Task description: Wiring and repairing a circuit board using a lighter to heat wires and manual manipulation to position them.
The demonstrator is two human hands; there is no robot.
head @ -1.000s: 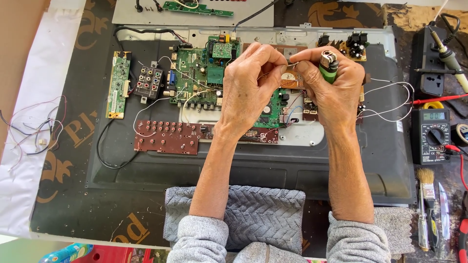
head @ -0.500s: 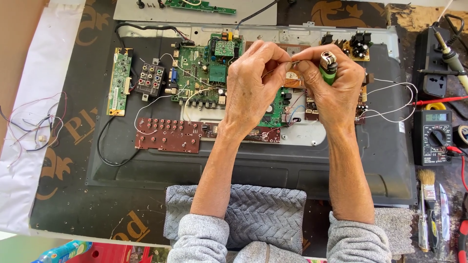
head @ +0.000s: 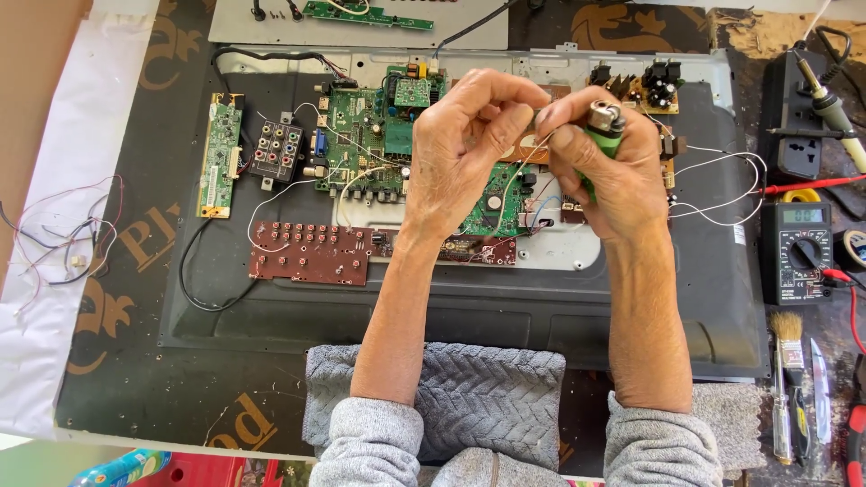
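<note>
1. My right hand [head: 604, 171] grips a green lighter [head: 606, 126], fingers closed around it.
2. My left hand [head: 465, 149] pinches a thin white wire [head: 514, 171] above the green circuit board [head: 361, 126].

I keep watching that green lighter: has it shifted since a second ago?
No. The green lighter in the right hand sits as before, just left of the brown board with black parts.

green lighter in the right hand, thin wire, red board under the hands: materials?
Green lighter in the right hand: glossy, seemingly translucent plastic body, shiny metal cap. Thin white wire pinched by the left hand: probably plastic-insulated; core unseen. Reddish-brown circuit board: matte laminate, likely phenolic, with rows of solder dots.
</note>
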